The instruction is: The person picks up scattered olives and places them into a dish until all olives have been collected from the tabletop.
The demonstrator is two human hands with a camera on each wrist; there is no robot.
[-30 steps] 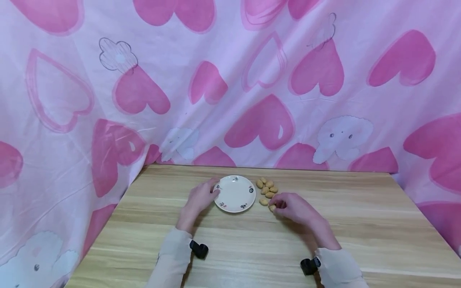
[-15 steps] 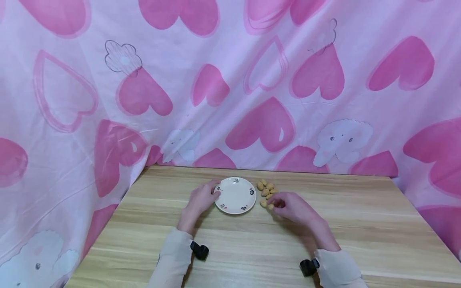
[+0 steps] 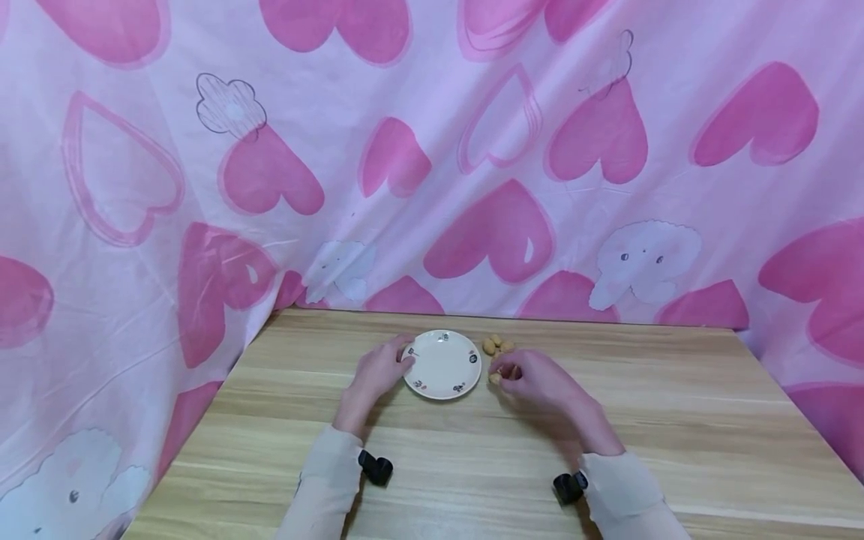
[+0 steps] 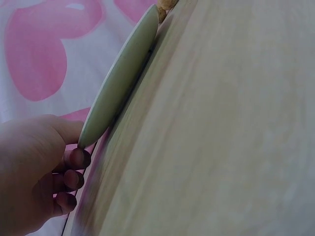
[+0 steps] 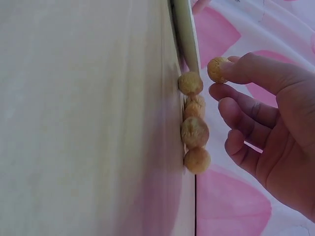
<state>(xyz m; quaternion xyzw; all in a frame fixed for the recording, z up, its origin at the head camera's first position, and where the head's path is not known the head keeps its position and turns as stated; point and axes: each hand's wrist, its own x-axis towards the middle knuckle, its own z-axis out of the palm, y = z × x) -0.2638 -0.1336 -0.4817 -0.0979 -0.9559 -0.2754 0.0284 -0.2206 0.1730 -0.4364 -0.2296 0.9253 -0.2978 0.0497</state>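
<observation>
A white plate [image 3: 442,367] with small dark motifs round its rim lies on the table. My left hand [image 3: 379,369] grips its left edge, thumb on the upper side and fingers curled at the underside, as the left wrist view shows for the hand [image 4: 39,162] and plate [image 4: 120,78]. Right of the plate sits a cluster of tan, rough-shelled nuts [image 3: 489,346]. Over it my right hand [image 3: 540,379] pinches one nut [image 5: 216,70] between thumb and index finger, raised off the table. Several other nuts [image 5: 195,132] stay below; the right hand partly covers them in the head view.
The wooden table [image 3: 432,465] ends at the back against a pink heart-patterned cloth [image 3: 486,225], which also hangs on the left. A black wrist camera [image 3: 376,469] is on the left sleeve and another black camera [image 3: 570,487] on the right.
My right hand has lifted a nut from the near end of the cluster and moved slightly left, toward the plate. The left hand keeps its grip on the plate.
</observation>
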